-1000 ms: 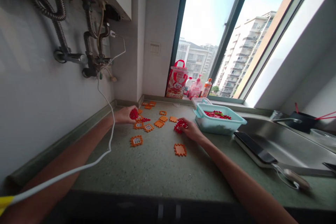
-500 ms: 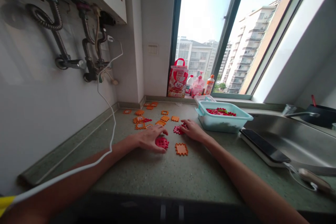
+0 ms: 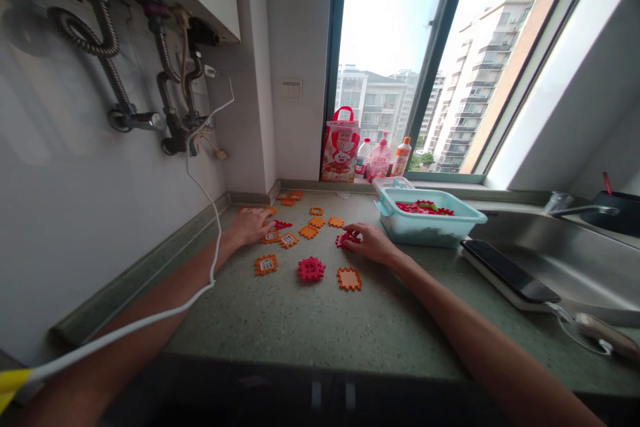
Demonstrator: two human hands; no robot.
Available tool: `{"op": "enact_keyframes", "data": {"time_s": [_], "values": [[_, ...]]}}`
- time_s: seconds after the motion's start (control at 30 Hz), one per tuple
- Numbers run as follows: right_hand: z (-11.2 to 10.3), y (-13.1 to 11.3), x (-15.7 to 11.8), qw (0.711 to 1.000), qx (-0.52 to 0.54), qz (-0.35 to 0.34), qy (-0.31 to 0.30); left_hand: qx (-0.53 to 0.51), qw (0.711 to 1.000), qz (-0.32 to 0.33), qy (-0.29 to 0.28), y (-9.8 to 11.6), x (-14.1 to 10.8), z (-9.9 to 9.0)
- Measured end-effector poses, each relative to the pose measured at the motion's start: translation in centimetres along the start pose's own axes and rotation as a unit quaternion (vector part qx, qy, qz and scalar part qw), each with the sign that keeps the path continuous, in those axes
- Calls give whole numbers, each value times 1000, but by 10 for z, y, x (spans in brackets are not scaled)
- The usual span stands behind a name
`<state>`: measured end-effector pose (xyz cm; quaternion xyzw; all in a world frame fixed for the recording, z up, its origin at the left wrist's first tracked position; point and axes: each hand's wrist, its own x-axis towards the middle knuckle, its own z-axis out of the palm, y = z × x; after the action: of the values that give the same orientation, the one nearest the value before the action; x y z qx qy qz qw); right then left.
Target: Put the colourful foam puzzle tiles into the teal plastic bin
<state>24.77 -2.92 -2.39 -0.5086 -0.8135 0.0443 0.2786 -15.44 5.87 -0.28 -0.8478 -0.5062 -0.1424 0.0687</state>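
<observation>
My left hand [image 3: 251, 225] is stretched over orange interlocking tiles at the left rear, fingers extended; an orange tile [image 3: 270, 210] shows by its fingertips. My right hand [image 3: 371, 242] has curled fingers on a dark pink tile [image 3: 343, 239], partly hidden under them. Between my arms lie a pink tile piece with a grid window [image 3: 311, 269], an orange tile with a white grid [image 3: 267, 265] and an orange tile with a pale centre [image 3: 349, 279]. Several more orange tiles [image 3: 309, 232] lie scattered behind them.
A light blue tub [image 3: 425, 231] holding red pieces stands at the right, beside the metal sink [image 3: 565, 240]. A phone [image 3: 510, 273] lies at the sink's edge. A white cable [image 3: 165, 312] crosses in front of my left arm. Bottles [image 3: 381, 159] and a pink bag [image 3: 341, 152] line the windowsill.
My left hand has left the pink grid-window piece and moved back and left to the orange tiles. An orange white-grid tile now lies nearer the front left. My right hand stays nearly still.
</observation>
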Motion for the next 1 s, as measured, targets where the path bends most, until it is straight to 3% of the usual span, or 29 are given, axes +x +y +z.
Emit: {"op": "enact_keyframes", "data": {"time_s": [0.07, 0.17, 0.3, 0.37, 0.5, 0.67, 0.73, 0.83, 0.9, 1.0], "values": [[0, -2, 0, 1000, 4, -9, 14, 1, 999, 33, 6, 1, 1, 5], [-1, -4, 0, 999, 13, -41, -15, -41, 995, 87, -8, 3, 4, 12], [-5, -13, 0, 999, -11, -34, -33, -94, 993, 62, -19, 4, 10, 17], [-7, -26, 0, 998, -20, -51, -1, -97, 995, 34, -11, 4, 12, 18], [-6, -72, -4, 984, 46, -167, 52, -120, 993, 2, 7, 2, 16, 20], [6, -111, -11, 966, 64, -245, -50, -170, 985, -5, 27, 2, 16, 18], [10, -113, -13, 963, 67, -247, -78, -182, 982, -9, 48, 3, 15, 13], [12, -109, -13, 968, 74, -229, -69, -222, 971, -16, 88, 13, 12, 0], [10, -106, -13, 974, 70, -211, -38, -287, 953, -13, 97, 27, 8, -10], [4, -100, -11, 982, 69, -171, 42, -390, 918, 18, 64, 59, -2, -22]]}}
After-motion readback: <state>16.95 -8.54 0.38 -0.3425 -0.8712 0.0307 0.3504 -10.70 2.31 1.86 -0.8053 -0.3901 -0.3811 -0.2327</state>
